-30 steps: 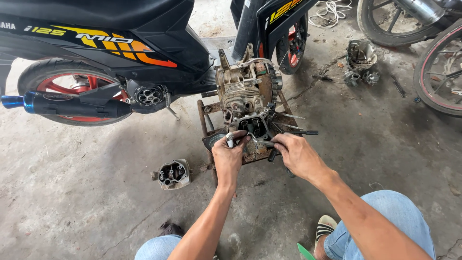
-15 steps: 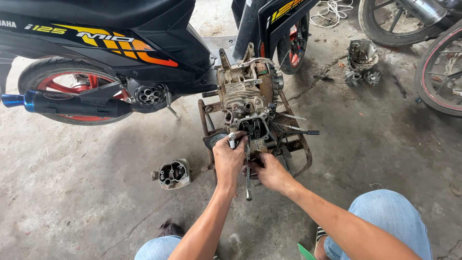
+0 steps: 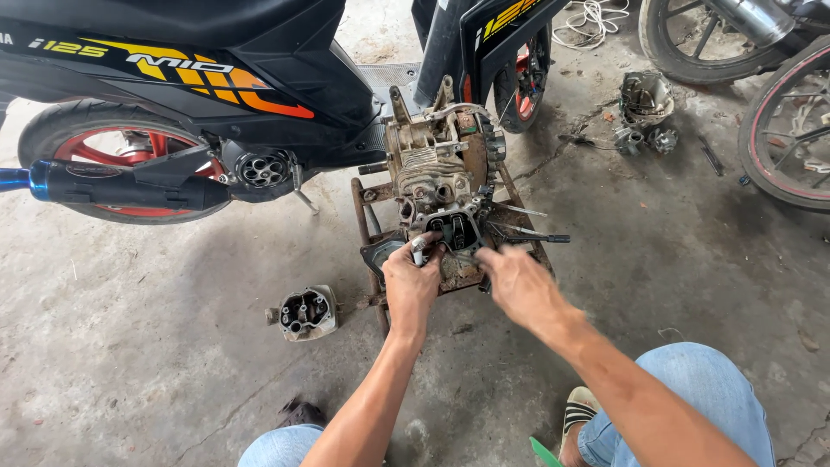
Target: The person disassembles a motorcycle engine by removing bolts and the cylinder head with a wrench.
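Left hand (image 3: 410, 285) pinches a small metal part (image 3: 418, 246) against the near face of the engine block (image 3: 437, 177). Right hand (image 3: 519, 284), fingers loosely spread and gripping nothing, reaches the same face. Block stands on a rusty stand (image 3: 367, 216) on the concrete floor (image 3: 130, 346), long axis pointing away toward the motorcycle (image 3: 199, 60). Cylinder head (image 3: 304, 311) lies at left.

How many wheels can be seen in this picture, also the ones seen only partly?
4, all only partly seen: the red rear wheel at left, a red-rimmed wheel behind the engine, one wheel at top right, another wheel at the right edge. Others may be hidden.
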